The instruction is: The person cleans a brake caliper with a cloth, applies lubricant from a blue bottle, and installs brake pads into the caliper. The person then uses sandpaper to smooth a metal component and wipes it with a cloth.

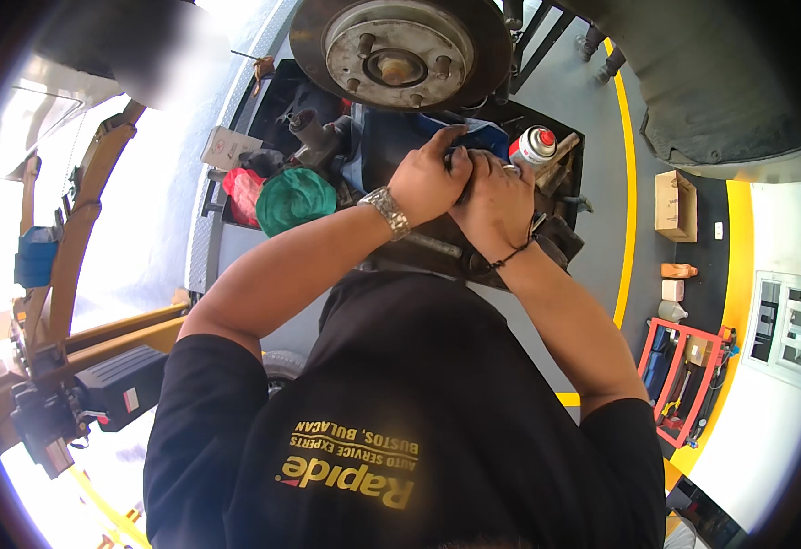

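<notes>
My left hand (425, 181), with a metal watch at its wrist, meets my right hand (499, 203) over a black work tray (570, 165). The fingers of both are bent together, thumbs close, around something small and dark that they mostly hide. Beneath them is a blue cloth (373, 137). A spray can (533, 146) with a red top stands just beyond my right hand. Left of my hands are a grey metal car part (318, 133), a green cloth (297, 203) and a red cloth (243, 194).
A brake disc (400, 50) with wheel studs hangs over the tray's far side. A small box (228, 148) sits at the tray's left corner. Yellow lift arms (80, 229) stand at the left. A red tool cart (689, 375) and a cardboard box (675, 207) are at the right.
</notes>
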The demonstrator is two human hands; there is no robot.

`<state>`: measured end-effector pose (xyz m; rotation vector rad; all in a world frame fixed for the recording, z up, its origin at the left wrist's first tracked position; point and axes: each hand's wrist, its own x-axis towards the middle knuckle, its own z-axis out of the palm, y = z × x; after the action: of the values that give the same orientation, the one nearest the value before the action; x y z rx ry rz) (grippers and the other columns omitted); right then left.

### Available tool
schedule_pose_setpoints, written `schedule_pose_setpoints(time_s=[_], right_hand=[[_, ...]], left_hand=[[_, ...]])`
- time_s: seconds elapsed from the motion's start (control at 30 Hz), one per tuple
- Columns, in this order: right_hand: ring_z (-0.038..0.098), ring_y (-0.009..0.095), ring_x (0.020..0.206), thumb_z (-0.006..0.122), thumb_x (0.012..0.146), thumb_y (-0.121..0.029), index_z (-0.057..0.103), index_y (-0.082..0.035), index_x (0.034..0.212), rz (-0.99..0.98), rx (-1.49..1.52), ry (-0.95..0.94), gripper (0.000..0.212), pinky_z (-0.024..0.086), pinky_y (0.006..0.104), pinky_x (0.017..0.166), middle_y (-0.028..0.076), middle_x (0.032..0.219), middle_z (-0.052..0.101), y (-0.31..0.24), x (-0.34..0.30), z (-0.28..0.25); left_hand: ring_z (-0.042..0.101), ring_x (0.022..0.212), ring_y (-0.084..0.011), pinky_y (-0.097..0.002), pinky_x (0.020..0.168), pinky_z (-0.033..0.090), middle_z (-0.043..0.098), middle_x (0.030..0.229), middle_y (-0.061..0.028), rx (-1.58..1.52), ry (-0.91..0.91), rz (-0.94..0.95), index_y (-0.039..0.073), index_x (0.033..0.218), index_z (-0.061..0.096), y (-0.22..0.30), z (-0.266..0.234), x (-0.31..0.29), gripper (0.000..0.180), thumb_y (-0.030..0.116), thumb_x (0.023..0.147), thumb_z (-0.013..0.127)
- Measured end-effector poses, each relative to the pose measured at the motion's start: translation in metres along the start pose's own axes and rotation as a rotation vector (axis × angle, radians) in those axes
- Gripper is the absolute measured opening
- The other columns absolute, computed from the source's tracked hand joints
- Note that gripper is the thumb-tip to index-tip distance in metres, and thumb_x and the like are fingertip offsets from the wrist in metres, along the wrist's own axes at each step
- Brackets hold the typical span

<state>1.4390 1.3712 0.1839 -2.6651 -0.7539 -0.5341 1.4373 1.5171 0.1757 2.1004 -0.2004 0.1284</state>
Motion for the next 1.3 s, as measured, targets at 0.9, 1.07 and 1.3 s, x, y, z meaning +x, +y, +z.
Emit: schedule_pose_setpoints(time_s=[0.9,1.07,1.3], right_hand=[[0.071,0.026,0.084,0.080,0.073,-0.029,0.077,-0.005,0.086,-0.040,0.654,-0.878,0.027,0.053,0.0330,0.081,0.010,0.088,0.076,0.089,0.001,-0.077],[0.071,0.020,0.084,0.081,0.075,-0.031,0.079,-0.005,0.090,0.050,0.917,-0.923,0.031,0.052,0.0339,0.079,0.012,0.088,0.076,0.102,-0.003,-0.077],[0.072,0.025,0.075,0.078,0.076,-0.032,0.066,-0.008,0.096,0.094,-0.102,0.107,0.033,0.047,0.0482,0.090,0.007,0.082,0.071,0.043,-0.038,-0.054]], left_hand=[[0.060,0.057,-0.0289,-0.0412,0.057,0.051,0.058,0.069,-0.0074,0.320,-0.208,0.968,0.015,0.141,0.060,0.060,0.015,0.025,0.061,0.017,0.080,0.064],[0.067,0.068,-0.0330,-0.0452,0.065,0.054,0.071,0.102,-0.0181,0.328,-0.354,1.005,0.000,0.143,0.053,0.068,0.008,0.034,0.051,0.015,0.094,0.051],[0.071,0.072,-0.0383,-0.0445,0.067,0.057,0.071,0.082,-0.0193,0.112,-0.007,0.185,0.011,0.141,0.056,0.045,0.051,0.019,0.043,0.020,0.099,0.051]])
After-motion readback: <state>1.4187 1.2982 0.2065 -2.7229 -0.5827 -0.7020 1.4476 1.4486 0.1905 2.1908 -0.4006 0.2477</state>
